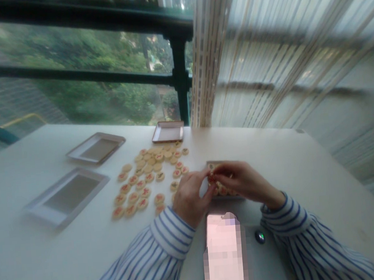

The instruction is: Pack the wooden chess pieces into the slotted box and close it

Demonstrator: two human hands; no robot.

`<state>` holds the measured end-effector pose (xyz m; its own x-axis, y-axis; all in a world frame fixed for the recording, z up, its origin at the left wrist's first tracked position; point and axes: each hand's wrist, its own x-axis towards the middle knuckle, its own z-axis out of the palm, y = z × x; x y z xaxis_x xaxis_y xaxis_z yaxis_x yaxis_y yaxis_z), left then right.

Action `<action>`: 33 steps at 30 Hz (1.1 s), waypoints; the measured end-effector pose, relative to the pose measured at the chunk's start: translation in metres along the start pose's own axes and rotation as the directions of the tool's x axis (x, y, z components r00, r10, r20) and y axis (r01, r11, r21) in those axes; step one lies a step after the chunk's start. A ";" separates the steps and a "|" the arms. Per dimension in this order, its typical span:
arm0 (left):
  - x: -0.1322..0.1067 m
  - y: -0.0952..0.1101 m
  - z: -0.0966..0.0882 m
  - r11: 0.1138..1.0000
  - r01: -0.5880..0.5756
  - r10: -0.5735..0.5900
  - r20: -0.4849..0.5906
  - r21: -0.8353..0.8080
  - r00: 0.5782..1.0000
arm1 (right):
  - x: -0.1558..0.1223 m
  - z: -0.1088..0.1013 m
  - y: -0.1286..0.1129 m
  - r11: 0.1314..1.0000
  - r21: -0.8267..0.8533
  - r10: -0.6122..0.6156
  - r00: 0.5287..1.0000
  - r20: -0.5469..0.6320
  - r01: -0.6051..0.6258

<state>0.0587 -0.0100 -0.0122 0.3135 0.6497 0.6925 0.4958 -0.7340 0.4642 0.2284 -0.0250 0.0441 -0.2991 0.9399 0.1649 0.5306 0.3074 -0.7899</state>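
Over a small tray [231, 199] holding several round xiangqi pieces [222, 190], my two hands meet at the fingertips. A piece with a red character [211, 179] shows between them. My left hand [192, 195] comes in from the left, thumb and fingers curved round that piece. From the right, my right hand [244, 180] pinches toward the same spot, covering much of the tray. To the left of my hands, many loose xiangqi pieces [140, 184] are spread on the white table [143, 249], some with red characters up, others dark or blank.
Two shallow trays [56, 222] [97, 161] lie at the left, and another tray [168, 140] sits near the window. A phone [224, 248] with a blurred screen is in front of me. Beside it rests a small dark round object [260, 236]. A string curtain [211, 57] hangs behind the table.
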 end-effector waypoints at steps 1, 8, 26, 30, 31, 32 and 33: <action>0.000 0.000 0.000 1.000 0.003 -0.003 0.004 -0.012 1.000 | 0.000 0.000 0.000 1.000 0.000 0.005 1.000 -0.003 -0.005; 0.000 -0.003 -0.003 0.991 0.108 -0.108 -0.001 -0.084 0.994 | 0.000 -0.003 0.001 0.999 -0.043 -0.014 1.000 -0.009 0.013; 0.006 -0.003 -0.005 0.659 0.588 -0.533 0.261 -0.469 0.805 | -0.001 0.000 -0.005 0.995 -0.065 -0.081 0.997 0.005 0.081; 0.009 -0.001 -0.008 0.597 0.619 -0.576 0.264 -0.510 0.773 | 0.000 -0.001 -0.006 0.994 -0.076 -0.086 0.996 -0.020 0.084; 0.009 -0.002 -0.008 0.588 0.621 -0.584 0.260 -0.518 0.769 | 0.000 -0.001 -0.007 0.993 -0.086 -0.087 0.996 -0.030 0.084; 0.009 -0.002 -0.008 0.584 0.621 -0.590 0.253 -0.523 0.767 | 0.000 -0.001 -0.007 0.992 -0.097 -0.087 0.995 -0.038 0.083; 0.009 -0.003 -0.008 0.582 0.620 -0.595 0.244 -0.526 0.766 | 0.000 -0.001 -0.007 0.991 -0.107 -0.088 0.995 -0.041 0.083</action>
<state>0.0537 -0.0030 -0.0032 0.1423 0.9826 0.1192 0.0569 -0.1283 0.9901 0.2260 -0.0269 0.0500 -0.3115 0.9146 0.2577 0.5857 0.3984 -0.7058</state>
